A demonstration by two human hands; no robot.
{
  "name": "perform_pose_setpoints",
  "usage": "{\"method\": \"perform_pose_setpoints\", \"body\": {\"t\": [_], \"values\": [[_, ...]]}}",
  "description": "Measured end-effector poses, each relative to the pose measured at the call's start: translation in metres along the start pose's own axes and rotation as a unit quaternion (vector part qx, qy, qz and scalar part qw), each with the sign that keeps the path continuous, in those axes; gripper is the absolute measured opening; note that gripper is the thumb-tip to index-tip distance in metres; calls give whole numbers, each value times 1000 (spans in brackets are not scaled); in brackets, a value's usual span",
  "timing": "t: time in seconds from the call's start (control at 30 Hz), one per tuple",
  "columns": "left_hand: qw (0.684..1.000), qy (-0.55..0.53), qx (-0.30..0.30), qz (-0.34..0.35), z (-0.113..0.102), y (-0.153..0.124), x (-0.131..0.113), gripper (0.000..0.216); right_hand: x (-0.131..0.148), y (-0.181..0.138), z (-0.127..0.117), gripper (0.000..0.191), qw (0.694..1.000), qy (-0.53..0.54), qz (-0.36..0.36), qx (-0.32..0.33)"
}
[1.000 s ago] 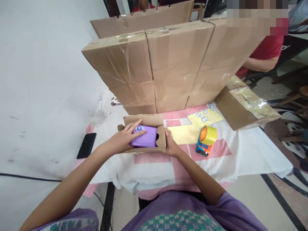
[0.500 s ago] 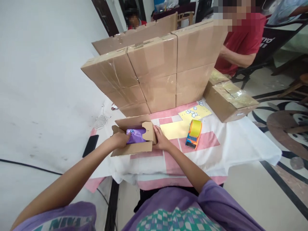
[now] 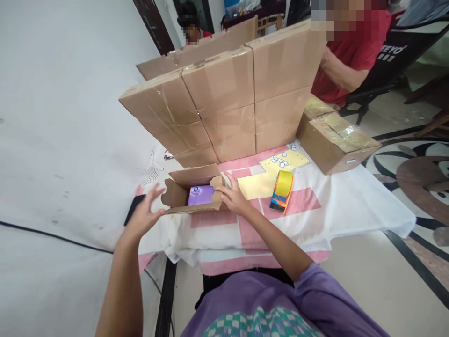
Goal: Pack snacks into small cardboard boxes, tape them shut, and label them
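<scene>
An open cardboard box [image 3: 196,172] stands on the pink and white tablecloth, its flaps raised. Inside it lies a purple packet [image 3: 201,195], partly hidden by the right end flap. My left hand [image 3: 142,216] is at the box's left end, fingers spread, nothing held. My right hand [image 3: 235,197] is at the right end with its fingers apart, fingertips on or close to the flap there. A tape dispenser [image 3: 281,192] with a yellow roll lies to the right of my right hand.
Stacked, taped cardboard boxes [image 3: 231,103] form a wall behind the open box. More taped boxes [image 3: 336,140] stand at the right. A black phone-like object [image 3: 133,210] and a perforated white scoop [image 3: 150,175] lie left. A person in red [image 3: 345,70] sits beyond.
My left hand has come out of the box, off the purple packet, and moved left, opening. My right hand has shifted from the box's outer end up to its end flap.
</scene>
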State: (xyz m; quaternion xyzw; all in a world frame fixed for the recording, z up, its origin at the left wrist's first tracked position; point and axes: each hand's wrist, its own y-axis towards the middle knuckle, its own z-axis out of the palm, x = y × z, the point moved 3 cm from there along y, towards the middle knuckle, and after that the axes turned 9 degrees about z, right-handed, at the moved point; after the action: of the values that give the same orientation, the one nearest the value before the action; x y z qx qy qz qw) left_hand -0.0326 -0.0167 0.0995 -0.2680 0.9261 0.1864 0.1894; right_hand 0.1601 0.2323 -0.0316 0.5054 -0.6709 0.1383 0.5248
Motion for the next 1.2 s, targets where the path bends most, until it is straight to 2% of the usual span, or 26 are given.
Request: {"method": "perform_pose_setpoints", "body": {"t": [0.07, 0.1, 0.13, 0.17, 0.23, 0.3, 0.33, 0.4, 0.43, 0.5, 0.53, 0.57, 0.6, 0.63, 0.7, 0.77, 0.87, 0.97, 1.07, 1.13, 1.2], "values": [[987, -113, 109, 31, 22, -17, 5, 103, 15, 14, -7, 25, 1000, -20, 20, -13], [980, -143, 132, 37, 33, -22, 5, 103, 20, 23, -9, 25, 999, -9, 30, -14], [980, -156, 117, 32, 44, -23, 5, 99, 25, 31, -11, 32, 999, 21, 38, -16], [985, -157, 73, 15, 52, -21, 4, 95, 28, 39, -12, 43, 997, 64, 42, -19], [988, -138, -60, -47, 61, -12, 3, 91, 33, 52, -12, 56, 988, 146, 47, -16], [974, -79, -178, -112, 64, 0, 4, 97, 37, 54, -11, 53, 986, 157, 61, 14], [971, -41, -202, -126, 65, 6, 3, 99, 40, 50, -13, 48, 988, 137, 70, 31], [979, 31, -175, -101, 67, 17, -1, 82, 43, 31, -24, 39, 993, 85, 72, 33], [985, 58, -145, -68, 69, 20, -4, 65, 42, 16, -37, 35, 996, 63, 66, -1], [990, 92, -102, 7, 73, 20, -11, 29, 34, -21, -75, 30, 986, 34, 57, -151], [990, 98, -95, 46, 76, 17, -14, 22, 25, -43, -98, 29, 962, 21, 75, -263], [988, 98, -93, 80, 79, 13, -17, 22, 12, -65, -122, 30, 919, 16, 101, -381], [985, 93, -92, 109, 84, 8, -19, 25, -3, -82, -141, 36, 883, 36, 136, -449], [984, 86, -89, 129, 88, 4, -21, 27, -21, -94, -155, 43, 865, 76, 173, -466], [982, 82, -87, 145, 97, -2, -21, 30, -55, -100, -169, 56, 862, 158, 248, -414], [981, 92, -97, 139, 103, -1, -20, 32, -76, -91, -166, 61, 884, 196, 291, -309], [982, 102, -109, 117, 105, 6, -26, 32, -77, -72, -148, 55, 921, 181, 292, -186], [980, 110, -141, 85, 104, 1, -52, 32, -49, -62, -123, 47, 933, 194, 250, -170], [978, 69, -177, 87, 112, -22, -98, 29, -6, -64, -96, 40, 937, 237, 188, -177], [983, -40, -123, 130, 127, -39, -133, 28, 23, -68, -79, 41, 949, 236, 140, -153], [979, -136, -69, 135, 142, -50, -158, 26, 45, -71, -67, 47, 965, 208, 100, -123]]}}
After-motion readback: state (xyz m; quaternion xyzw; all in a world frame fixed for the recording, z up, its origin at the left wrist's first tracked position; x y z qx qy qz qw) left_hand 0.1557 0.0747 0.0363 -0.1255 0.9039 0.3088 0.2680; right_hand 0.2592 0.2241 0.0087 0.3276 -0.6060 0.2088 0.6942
